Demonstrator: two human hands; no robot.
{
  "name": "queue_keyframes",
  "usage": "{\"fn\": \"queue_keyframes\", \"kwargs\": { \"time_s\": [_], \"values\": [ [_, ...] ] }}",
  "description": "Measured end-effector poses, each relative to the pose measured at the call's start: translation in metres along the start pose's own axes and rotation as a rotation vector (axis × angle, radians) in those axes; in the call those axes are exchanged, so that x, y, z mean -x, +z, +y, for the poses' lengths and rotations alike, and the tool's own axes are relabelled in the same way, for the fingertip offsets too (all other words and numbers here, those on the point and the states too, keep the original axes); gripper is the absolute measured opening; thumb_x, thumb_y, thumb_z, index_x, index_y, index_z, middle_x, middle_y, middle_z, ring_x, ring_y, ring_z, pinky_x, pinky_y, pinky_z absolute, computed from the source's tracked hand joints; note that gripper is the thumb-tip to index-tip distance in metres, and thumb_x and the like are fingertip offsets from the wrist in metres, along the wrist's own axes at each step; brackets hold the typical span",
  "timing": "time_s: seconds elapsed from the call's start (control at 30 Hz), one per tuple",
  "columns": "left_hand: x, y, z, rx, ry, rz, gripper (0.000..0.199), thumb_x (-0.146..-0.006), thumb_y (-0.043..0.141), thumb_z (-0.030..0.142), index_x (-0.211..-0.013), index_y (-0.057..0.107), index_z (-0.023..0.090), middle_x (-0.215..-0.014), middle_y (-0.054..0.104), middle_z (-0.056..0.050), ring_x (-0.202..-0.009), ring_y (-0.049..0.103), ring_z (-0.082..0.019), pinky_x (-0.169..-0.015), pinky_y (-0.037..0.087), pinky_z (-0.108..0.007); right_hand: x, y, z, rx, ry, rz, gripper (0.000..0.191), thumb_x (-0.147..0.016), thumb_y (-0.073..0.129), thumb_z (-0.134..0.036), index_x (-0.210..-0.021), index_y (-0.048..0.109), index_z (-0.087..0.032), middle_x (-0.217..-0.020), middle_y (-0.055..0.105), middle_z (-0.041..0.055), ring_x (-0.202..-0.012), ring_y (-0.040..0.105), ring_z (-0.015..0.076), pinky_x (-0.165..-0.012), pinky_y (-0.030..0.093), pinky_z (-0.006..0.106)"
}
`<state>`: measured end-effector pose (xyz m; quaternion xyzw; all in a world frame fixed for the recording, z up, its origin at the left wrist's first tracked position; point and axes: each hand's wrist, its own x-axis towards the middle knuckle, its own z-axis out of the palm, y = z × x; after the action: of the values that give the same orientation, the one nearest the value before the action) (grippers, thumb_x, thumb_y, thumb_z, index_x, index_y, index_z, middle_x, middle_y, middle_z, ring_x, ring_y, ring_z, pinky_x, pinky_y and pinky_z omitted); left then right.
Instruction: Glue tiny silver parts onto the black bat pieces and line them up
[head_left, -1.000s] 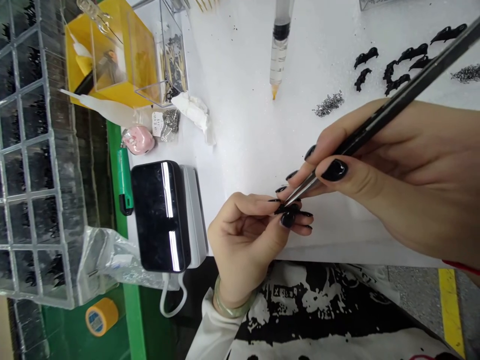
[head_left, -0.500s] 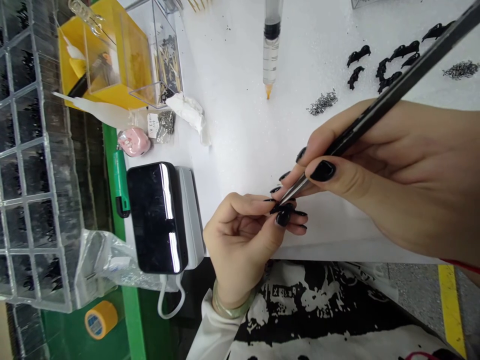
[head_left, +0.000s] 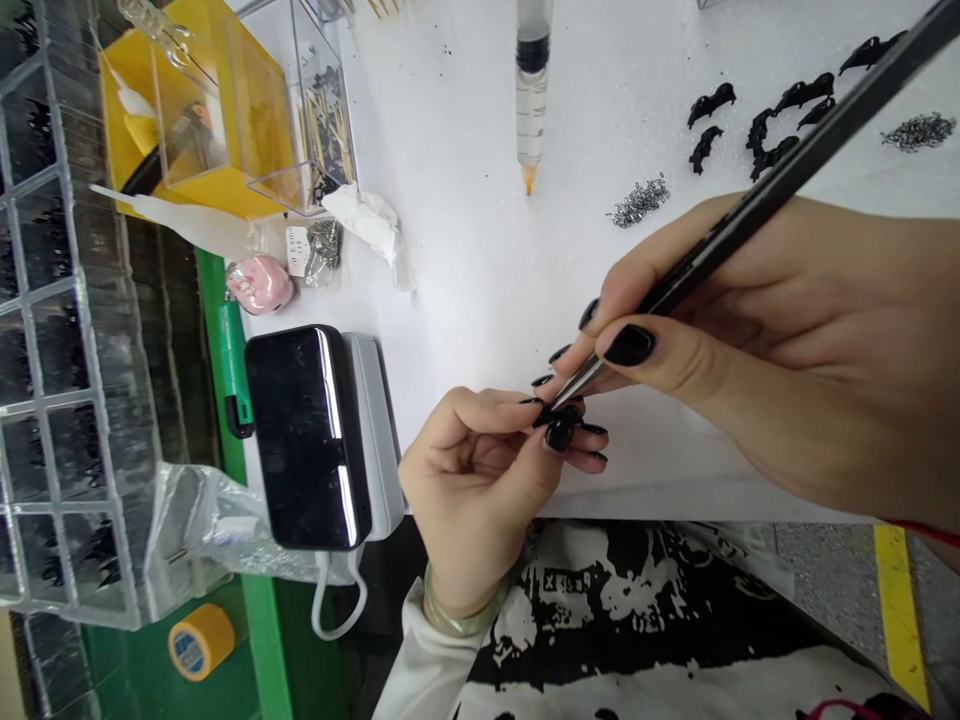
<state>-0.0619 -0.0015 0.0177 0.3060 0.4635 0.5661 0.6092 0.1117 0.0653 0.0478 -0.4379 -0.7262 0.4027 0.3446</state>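
Observation:
My left hand [head_left: 476, 485] is closed, pinching a small black piece [head_left: 571, 414] between thumb and forefinger; the fingers hide most of it. Black tweezers [head_left: 757, 210] with bare metal tips lie in my right hand [head_left: 810, 340], slanting down to the left. Their tips touch or nearly touch the black piece. Beyond the hands lie several shaped black pieces [head_left: 802, 92] and a small pile of tiny dark metal bits [head_left: 637, 202]. A syringe [head_left: 531, 110] with an amber tip points toward me on the white table.
A second pile of tiny bits [head_left: 919, 132] is at far right. Left stand a black-faced device [head_left: 304, 440], a pink object [head_left: 259, 284], a green cutter [head_left: 235, 365], crumpled tissue [head_left: 367, 225], a yellow box [head_left: 247, 90] and a compartment tray [head_left: 52, 400]. Yellow tape [head_left: 201, 640] lies below.
The whole view has shifted slightly, so things appear a little farther left. My hands keep the same grip, with the tweezers still at the black piece.

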Motion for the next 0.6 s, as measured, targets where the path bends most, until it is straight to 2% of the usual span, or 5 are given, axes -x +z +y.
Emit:
{"fn": "queue_keyframes", "kwargs": {
  "time_s": [0.17, 0.27, 0.37, 0.47, 0.6],
  "values": [
    [0.000, 0.001, 0.001, 0.026, 0.031, -0.037, 0.017, -0.092, 0.067, 0.003, -0.095, 0.072, 0.019, -0.093, 0.079, 0.002, -0.080, 0.079, -0.012, -0.069, 0.069, -0.021, 0.002, 0.003, 0.009, -0.176, 0.063, 0.087, 0.039, -0.086, 0.078, -0.046, -0.120, 0.066, -0.031, -0.098, 0.071, 0.0042, -0.114, 0.068, 0.0270, -0.094, 0.061, 0.035],
    [0.000, -0.001, -0.001, 0.039, 0.066, -0.054, 0.017, -0.093, 0.067, 0.003, -0.096, 0.071, 0.019, -0.097, 0.079, 0.002, -0.081, 0.079, -0.012, -0.070, 0.069, -0.021, 0.000, 0.006, 0.009, -0.254, 0.121, 0.188, 0.037, -0.085, 0.080, -0.041, -0.118, 0.065, -0.030, -0.102, 0.070, 0.0031, -0.114, 0.068, 0.0249, -0.095, 0.061, 0.034],
    [-0.001, -0.003, -0.004, 0.051, 0.067, -0.060, 0.017, -0.093, 0.066, 0.003, -0.096, 0.071, 0.019, -0.097, 0.079, 0.002, -0.080, 0.078, -0.012, -0.070, 0.068, -0.021, -0.004, 0.006, 0.002, -0.257, 0.139, 0.278, 0.027, -0.089, 0.077, -0.028, -0.112, 0.064, -0.025, -0.109, 0.070, 0.0026, -0.103, 0.072, 0.0203, -0.088, 0.064, 0.031],
    [-0.002, -0.004, -0.006, 0.071, 0.038, -0.063, 0.017, -0.092, 0.067, 0.003, -0.095, 0.070, 0.020, -0.096, 0.079, 0.001, -0.081, 0.079, -0.012, -0.071, 0.068, -0.021, -0.011, 0.003, -0.009, -0.152, 0.061, 0.315, 0.011, -0.094, 0.069, -0.018, -0.103, 0.063, -0.016, -0.107, 0.069, 0.0043, -0.094, 0.073, 0.0157, -0.082, 0.065, 0.026],
    [-0.004, -0.002, -0.004, 0.125, 0.016, -0.045, 0.014, -0.091, 0.068, 0.003, -0.092, 0.069, 0.018, -0.092, 0.079, 0.000, -0.077, 0.079, -0.013, -0.070, 0.068, -0.021, -0.022, 0.002, -0.021, 0.004, -0.086, 0.204, 0.008, -0.094, 0.067, -0.012, -0.101, 0.063, -0.015, -0.100, 0.070, 0.0008, -0.089, 0.072, 0.0095, -0.076, 0.062, 0.016]
  ]
}}
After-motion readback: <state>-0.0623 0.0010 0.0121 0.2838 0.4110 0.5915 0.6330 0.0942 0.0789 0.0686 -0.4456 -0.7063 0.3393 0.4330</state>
